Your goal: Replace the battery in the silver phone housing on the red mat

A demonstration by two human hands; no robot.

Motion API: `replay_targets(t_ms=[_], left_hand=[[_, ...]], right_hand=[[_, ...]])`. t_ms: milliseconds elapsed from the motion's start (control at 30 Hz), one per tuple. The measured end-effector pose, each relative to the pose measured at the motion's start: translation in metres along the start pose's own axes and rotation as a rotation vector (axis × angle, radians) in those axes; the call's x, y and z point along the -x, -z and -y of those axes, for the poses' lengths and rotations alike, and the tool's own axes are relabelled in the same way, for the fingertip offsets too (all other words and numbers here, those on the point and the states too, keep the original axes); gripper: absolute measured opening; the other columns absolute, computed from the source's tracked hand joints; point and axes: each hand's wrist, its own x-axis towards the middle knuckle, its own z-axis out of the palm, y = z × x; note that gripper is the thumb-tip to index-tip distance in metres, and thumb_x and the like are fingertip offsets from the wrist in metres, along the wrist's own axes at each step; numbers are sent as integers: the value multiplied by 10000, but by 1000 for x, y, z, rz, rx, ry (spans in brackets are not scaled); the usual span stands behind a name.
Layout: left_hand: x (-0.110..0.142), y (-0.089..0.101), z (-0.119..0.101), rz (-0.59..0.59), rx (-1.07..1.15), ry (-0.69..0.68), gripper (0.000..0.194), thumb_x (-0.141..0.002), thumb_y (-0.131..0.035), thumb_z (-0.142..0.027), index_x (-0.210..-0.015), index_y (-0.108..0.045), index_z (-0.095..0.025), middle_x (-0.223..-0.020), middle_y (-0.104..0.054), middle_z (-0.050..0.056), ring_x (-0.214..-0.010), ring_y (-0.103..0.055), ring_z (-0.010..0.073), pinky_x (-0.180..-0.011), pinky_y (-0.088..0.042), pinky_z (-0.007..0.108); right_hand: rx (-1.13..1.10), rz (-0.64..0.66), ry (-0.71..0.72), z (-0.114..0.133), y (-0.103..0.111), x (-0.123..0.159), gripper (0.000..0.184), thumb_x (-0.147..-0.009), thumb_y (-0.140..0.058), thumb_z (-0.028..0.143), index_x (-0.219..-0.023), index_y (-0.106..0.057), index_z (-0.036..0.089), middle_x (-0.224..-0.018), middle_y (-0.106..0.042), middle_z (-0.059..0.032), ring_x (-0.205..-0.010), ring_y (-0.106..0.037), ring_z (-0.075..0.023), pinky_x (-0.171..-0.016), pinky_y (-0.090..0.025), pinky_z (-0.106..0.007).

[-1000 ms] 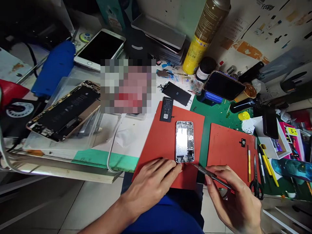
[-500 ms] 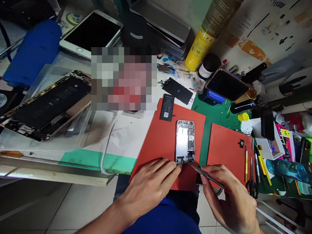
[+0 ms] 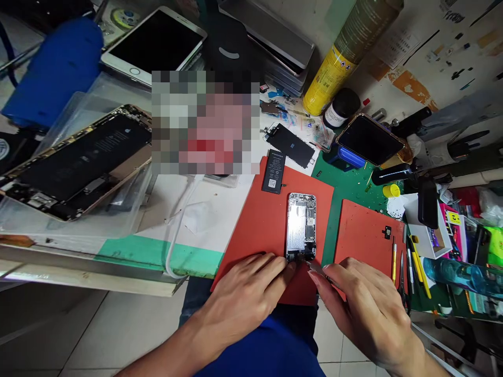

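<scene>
An opened phone housing (image 3: 301, 226), with bare metal and circuitry showing, lies face up on the red mat (image 3: 247, 225). My left hand (image 3: 255, 285) is closed at its lower left corner, thumb and fingertips gripping the bottom edge. In my right hand (image 3: 359, 298) is a slim grey metal tool (image 3: 314, 269) with a ribbed grip, pinched between thumb and fingers. Its tip points at the housing's bottom edge; whether it touches I cannot tell. A black phone battery (image 3: 273, 172) lies above the housing, beside a black screen panel (image 3: 293, 146).
At left, a larger opened phone (image 3: 78, 162) rests on a clear plastic tray. A white cable (image 3: 176, 230) runs over the table edge. On the right are a second red mat (image 3: 365, 235), pens and scissors, a blue bottle (image 3: 463, 275) and a propped phone (image 3: 370, 139).
My right hand has moved slightly left and up, bringing the tool closer to the housing's bottom edge. The tool's shaft is now more covered by my fingers. The view has shifted a little.
</scene>
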Motion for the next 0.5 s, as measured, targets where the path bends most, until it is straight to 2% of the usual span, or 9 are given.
replay_targets(t_ms=[133,200,333,500], left_hand=[[1,-1,1,-11,20,8,329,-1080,-402,-88,-1113,-727,-130,-1025,-754,71,-899,-726,229,-768,-633,383],[1,-2,1,-20,18,11,327,-1072,-408,-80,-1061,-730,-136,-1020,-753,72,-896,-725,232,-762,-634,387],[0,0,2,-2,18,17,303,-1061,-433,-72,-1093,-728,-138,-1035,-749,72,-912,-725,223,-781,-637,378],[-1,3,1,1,8,25,329,-1066,-405,-66,-1128,-719,-139,-1022,-746,69,-896,-725,214,-776,-632,368]], right_hand=[[-25,12,11,-3,-3,-9,162,-988,-653,41,-1138,-654,103,-761,-650,-31,-666,-571,-176,-586,-495,-352],[-22,-34,50,-3,-5,-10,175,-968,-658,14,-1125,-656,92,-759,-659,-32,-651,-557,-171,-581,-493,-354],[-32,-87,78,-3,-9,-9,206,-944,-658,0,-1140,-656,65,-817,-708,-72,-677,-596,-186,-592,-525,-375],[-23,-127,73,-2,-11,-9,229,-929,-676,-13,-1140,-658,75,-806,-712,-63,-646,-591,-178,-572,-519,-371]])
